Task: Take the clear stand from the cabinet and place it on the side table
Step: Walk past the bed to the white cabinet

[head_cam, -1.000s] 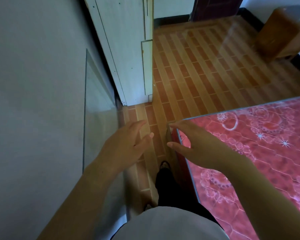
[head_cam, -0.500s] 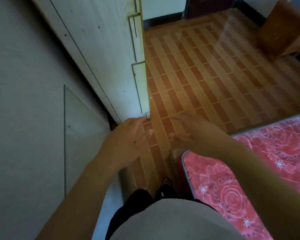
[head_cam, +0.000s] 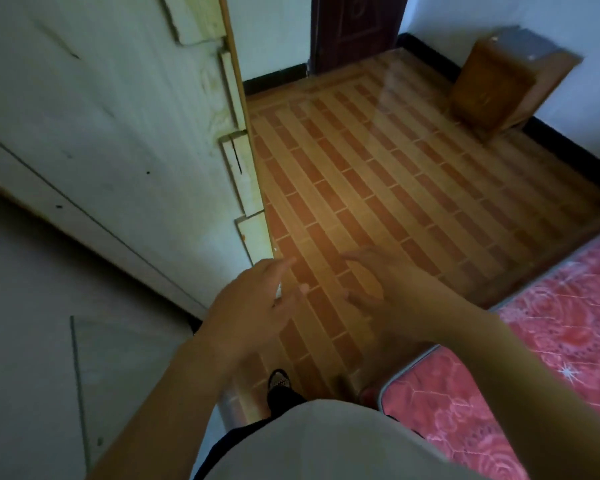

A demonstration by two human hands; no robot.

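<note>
- Left hand: just beside cabinet; fingers straight, seemingly pressing faint clear stand.
- Right hand: opposite, fingers spread, likely bracing it.
- Side table: well beyond cabinet.

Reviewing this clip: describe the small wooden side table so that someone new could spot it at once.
Follow the brick-patterned floor to the far right corner, right of the dark door. Against the white wall stands the small wooden side table. It alone is honey-brown wood with a grey top; the tall cabinet on the left is white.

Floor ahead seems open; white panel left, mattress right.
</note>
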